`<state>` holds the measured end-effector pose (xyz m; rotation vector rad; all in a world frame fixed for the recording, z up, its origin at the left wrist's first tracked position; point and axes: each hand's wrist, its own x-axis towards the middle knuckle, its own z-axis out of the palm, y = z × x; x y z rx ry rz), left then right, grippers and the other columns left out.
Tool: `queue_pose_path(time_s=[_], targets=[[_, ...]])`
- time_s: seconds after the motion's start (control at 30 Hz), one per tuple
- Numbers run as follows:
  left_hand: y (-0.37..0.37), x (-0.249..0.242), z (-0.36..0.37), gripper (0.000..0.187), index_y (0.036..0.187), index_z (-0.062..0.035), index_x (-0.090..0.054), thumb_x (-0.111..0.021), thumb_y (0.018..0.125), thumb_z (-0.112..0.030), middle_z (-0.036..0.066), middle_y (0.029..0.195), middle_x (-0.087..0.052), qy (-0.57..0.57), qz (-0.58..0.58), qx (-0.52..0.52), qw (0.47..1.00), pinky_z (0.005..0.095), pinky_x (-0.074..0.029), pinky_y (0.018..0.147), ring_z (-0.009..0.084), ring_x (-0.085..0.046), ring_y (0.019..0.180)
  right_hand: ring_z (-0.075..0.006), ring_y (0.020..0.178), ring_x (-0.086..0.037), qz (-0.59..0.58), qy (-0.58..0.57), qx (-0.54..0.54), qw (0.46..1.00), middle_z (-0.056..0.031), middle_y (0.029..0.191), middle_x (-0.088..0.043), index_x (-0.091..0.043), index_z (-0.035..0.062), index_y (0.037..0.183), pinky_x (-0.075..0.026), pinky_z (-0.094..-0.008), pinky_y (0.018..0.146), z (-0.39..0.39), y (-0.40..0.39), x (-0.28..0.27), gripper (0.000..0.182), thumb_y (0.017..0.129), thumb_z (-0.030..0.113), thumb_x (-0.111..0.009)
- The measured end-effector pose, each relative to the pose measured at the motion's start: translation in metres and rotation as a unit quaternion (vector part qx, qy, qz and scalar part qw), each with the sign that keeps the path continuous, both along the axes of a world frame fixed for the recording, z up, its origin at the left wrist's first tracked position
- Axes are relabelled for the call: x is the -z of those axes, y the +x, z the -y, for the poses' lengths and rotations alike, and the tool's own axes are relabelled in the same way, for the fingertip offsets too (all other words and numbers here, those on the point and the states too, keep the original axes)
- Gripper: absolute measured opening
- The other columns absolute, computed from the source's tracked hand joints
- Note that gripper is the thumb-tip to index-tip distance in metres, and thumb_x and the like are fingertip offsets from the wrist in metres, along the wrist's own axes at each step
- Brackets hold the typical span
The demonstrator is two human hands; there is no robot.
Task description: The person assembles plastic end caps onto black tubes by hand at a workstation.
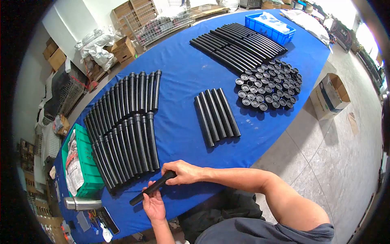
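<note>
A black tube with a wider end is held at a slant over the near edge of the blue table. My right hand grips its wider upper end. Lower down, my left hand has its fingers around the tube, palm up. Just beyond my hands lie two rows of black tubes with wider ends. Several plain black tubes rest side by side at the table's middle. Farther right is a cluster of round black caps, beside a larger set of plain tubes.
The blue-covered table also bears a green crate at left, a metal flask, small tools and a blue bin at the far end. An open cardboard box stands on the floor to the right.
</note>
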<state>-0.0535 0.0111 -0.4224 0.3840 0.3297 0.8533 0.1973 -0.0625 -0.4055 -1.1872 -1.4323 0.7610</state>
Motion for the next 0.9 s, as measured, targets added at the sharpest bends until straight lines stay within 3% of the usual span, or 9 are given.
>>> queue_pose_path(time_s=[0.07,0.17,0.27,0.37,0.47,0.57,0.6,0.8,0.9], targets=[[-0.001,0.001,0.0,0.03,0.128,0.003,-0.058,-0.059,0.102,-0.011,0.029,0.142,-0.053,0.006,-0.01,-0.003,1.0,0.0485,-0.045,0.116,0.0395,-0.048,0.138,-0.0203,0.057,-0.069,-0.069,-0.151,-0.043,0.985,-0.0116,0.071,-0.07,-0.063,-0.0021,0.105,-0.055,-0.0346,0.052,0.01,0.004,-0.025,0.04,0.088,0.033,-0.075],[0.001,0.0,0.001,0.029,0.127,0.0027,-0.058,-0.059,0.102,-0.011,0.028,0.141,-0.054,0.012,-0.022,-0.005,1.0,0.0487,-0.045,0.116,0.0394,-0.048,0.137,-0.02,0.056,-0.068,-0.079,-0.131,-0.056,0.987,-0.0112,0.069,-0.068,-0.064,-0.002,0.105,-0.053,-0.0347,0.051,0.006,0.002,-0.012,0.04,0.088,0.033,-0.075],[-0.001,0.002,0.0,0.029,0.127,0.0023,-0.058,-0.06,0.101,-0.012,0.028,0.141,-0.054,0.009,-0.018,-0.005,1.0,0.0486,-0.045,0.116,0.0393,-0.049,0.137,-0.019,0.054,-0.067,0.036,0.143,0.046,0.988,-0.0106,0.065,-0.067,-0.064,-0.0025,0.105,-0.052,-0.034,0.049,-0.004,-0.003,0.0,0.042,0.089,0.034,-0.075],[-0.004,0.006,-0.002,0.03,0.127,0.002,-0.058,-0.06,0.101,-0.012,0.028,0.141,-0.055,-0.009,0.005,-0.004,1.0,0.0484,-0.045,0.116,0.0392,-0.049,0.137,-0.0229,0.063,-0.069,-0.066,-0.14,-0.026,0.988,-0.0124,0.072,-0.068,-0.064,-0.0011,0.105,-0.053,-0.0374,0.057,0.013,0.004,-0.03,0.037,0.087,0.029,-0.075],[-0.004,0.005,-0.002,0.03,0.128,0.0019,-0.058,-0.061,0.101,-0.013,0.028,0.141,-0.055,-0.006,0.003,-0.003,1.0,0.048,-0.045,0.116,0.039,-0.05,0.136,-0.0292,0.071,-0.069,-0.082,-0.217,-0.068,0.97,-0.015,0.077,-0.067,-0.063,0.0001,0.109,-0.052,-0.042,0.064,0.014,0.009,-0.041,0.037,0.086,0.026,-0.075],[0.0,0.001,0.0,0.031,0.128,0.0018,-0.058,-0.061,0.101,-0.013,0.027,0.141,-0.055,0.002,-0.013,-0.004,1.0,0.0477,-0.044,0.117,0.0387,-0.05,0.136,-0.0307,0.067,-0.065,0.012,0.078,-0.02,0.997,-0.0114,0.07,-0.063,-0.061,0.0002,0.112,-0.049,-0.0434,0.062,0.004,-0.003,-0.004,0.037,0.09,0.027,-0.073],[0.0,0.0,0.001,0.031,0.128,0.0017,-0.058,-0.061,0.101,-0.013,0.027,0.141,-0.055,0.004,-0.018,-0.005,1.0,0.0476,-0.044,0.117,0.0386,-0.05,0.136,-0.0304,0.067,-0.065,0.02,0.093,-0.014,0.995,-0.0119,0.07,-0.063,-0.062,-0.0004,0.111,-0.049,-0.0428,0.062,0.004,-0.006,0.001,0.037,0.091,0.03,-0.072],[-0.001,0.002,0.001,0.031,0.129,0.0012,-0.058,-0.061,0.101,-0.013,0.027,0.139,-0.056,0.016,-0.017,0.0,1.0,0.0474,-0.045,0.117,0.0387,-0.051,0.135,-0.03,0.069,-0.065,-0.063,-0.215,-0.1,0.969,-0.0146,0.074,-0.064,-0.062,0.0001,0.111,-0.049,-0.0426,0.063,0.015,0.005,-0.036,0.043,0.09,0.035,-0.073],[-0.002,0.002,-0.001,0.031,0.129,0.0012,-0.058,-0.06,0.102,-0.013,0.027,0.139,-0.056,0.014,-0.014,0.011,1.0,0.0473,-0.046,0.116,0.0385,-0.051,0.135,-0.033,0.068,-0.069,0.021,0.058,0.003,0.998,-0.0148,0.071,-0.067,-0.065,-0.0026,0.106,-0.052,-0.0432,0.062,0.004,-0.003,-0.003,0.043,0.089,0.036,-0.073]])
